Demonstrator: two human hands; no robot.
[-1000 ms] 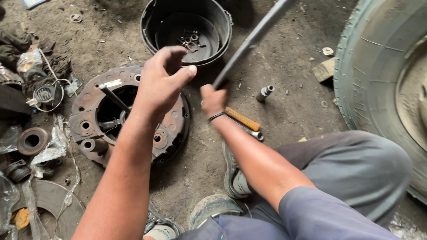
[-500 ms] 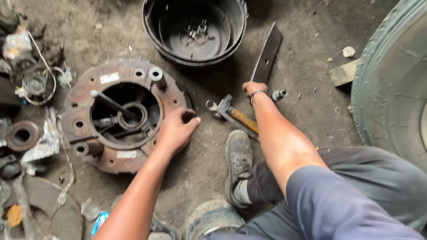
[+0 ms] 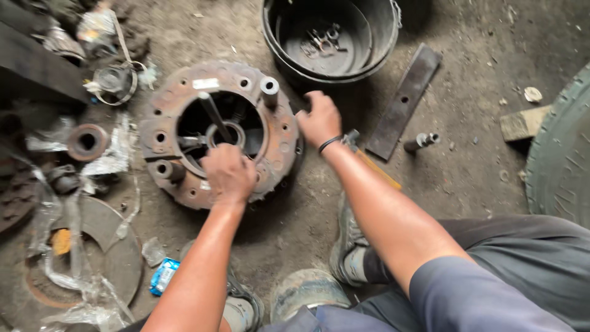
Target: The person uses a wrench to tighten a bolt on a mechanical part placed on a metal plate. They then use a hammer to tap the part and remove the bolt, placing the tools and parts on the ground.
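While both hands sit on the rusty round cast-metal clutch housing point(image 3: 218, 132), neither clearly grips it: left hand point(image 3: 228, 174) curled, knuckles up, on the near rim; right hand point(image 3: 319, 118) half-closed at the far-right rim, can't tell if it holds anything. Housing lies flat on the dirt floor point(image 3: 442, 178), just near of the black plastic bucket point(image 3: 332, 37). Looks heavy, rigid, gritty rather than slick. Best grabbed two-handed at opposite rim edges, clear of the upright steel sleeve point(image 3: 269, 89). Dark flat steel bar point(image 3: 402, 101) lies to the right.
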